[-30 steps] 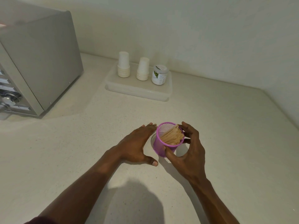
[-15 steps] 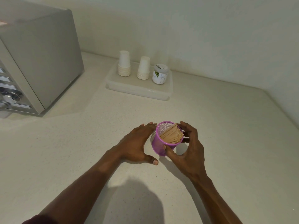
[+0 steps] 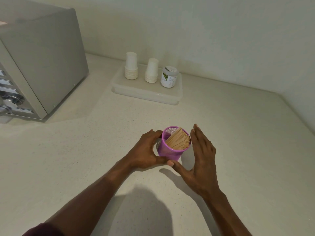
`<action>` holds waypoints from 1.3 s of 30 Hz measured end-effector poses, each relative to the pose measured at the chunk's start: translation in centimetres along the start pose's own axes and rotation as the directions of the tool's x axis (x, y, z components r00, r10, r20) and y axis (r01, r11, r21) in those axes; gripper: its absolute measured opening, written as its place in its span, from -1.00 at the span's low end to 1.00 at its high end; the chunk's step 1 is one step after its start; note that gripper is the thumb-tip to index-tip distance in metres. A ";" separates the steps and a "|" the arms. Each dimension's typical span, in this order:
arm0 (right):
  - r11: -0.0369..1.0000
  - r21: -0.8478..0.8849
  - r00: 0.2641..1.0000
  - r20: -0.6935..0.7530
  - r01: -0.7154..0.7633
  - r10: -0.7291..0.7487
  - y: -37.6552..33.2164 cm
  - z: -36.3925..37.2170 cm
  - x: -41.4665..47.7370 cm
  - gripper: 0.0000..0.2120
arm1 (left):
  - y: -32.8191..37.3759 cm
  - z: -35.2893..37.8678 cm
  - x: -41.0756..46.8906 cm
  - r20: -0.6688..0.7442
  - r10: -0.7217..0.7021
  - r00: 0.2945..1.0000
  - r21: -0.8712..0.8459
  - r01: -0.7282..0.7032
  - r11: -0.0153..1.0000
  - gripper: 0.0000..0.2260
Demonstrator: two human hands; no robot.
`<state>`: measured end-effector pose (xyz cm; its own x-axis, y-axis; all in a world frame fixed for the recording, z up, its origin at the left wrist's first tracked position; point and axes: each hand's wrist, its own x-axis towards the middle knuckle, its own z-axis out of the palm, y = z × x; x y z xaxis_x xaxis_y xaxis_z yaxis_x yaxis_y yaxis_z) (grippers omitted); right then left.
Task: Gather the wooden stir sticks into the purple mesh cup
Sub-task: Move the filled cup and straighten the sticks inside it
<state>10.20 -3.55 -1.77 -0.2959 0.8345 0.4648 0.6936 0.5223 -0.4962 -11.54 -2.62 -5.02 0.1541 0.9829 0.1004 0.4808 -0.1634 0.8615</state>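
Two hands meet around a purple mesh cup [image 3: 171, 149] that stands on a pale speckled desk [image 3: 85, 159], near the middle of the scene. The cup leans a little toward the left and is packed with wooden sticks [image 3: 179, 141], their tops fanned toward its right rim.

The left hand [image 3: 146, 154] curls in a loose C around the cup's left side: its fingers reach round the far left of the rim and touch the mesh, and its thumb lies along the desk at the cup's near base. The right hand [image 3: 201, 157] is open and flat, fingers straight and together, pointing away, just beside the cup's right side; whether those fingers touch the mesh cannot be told. Its thumb stretches left under the cup's near edge and meets the left thumb.

Far beyond the cup, a shallow white tray [image 3: 146, 92] by the wall carries two stacks of white paper cups [image 3: 130, 67] and, to their right, a small jar [image 3: 168, 77] with a white lid and a green label. A large grey appliance [image 3: 44, 62] fills the far left. A dark red sleeve [image 3: 44, 229] shows at the near left edge.
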 end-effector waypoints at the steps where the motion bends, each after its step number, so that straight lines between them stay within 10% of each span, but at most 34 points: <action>1: 1.000 0.015 1.000 -0.009 -0.015 0.015 0.0 -0.1 0.0 0.08 | 0.1 0.0 0.0 -0.006 0.006 1.000 -0.001 -0.006 1.000 -0.21; 39: 0.978 0.155 0.984 0.080 0.143 -0.156 0.2 1.1 2.3 -0.04 | -0.5 0.9 -0.2 -0.128 -0.029 0.991 0.128 0.045 0.991 -0.23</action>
<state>8.99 -1.35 -1.62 -0.4523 0.7539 0.4765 0.5338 0.6569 -0.5325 -10.99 -2.82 -5.93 0.0285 0.9900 0.1383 0.5936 -0.1281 0.7945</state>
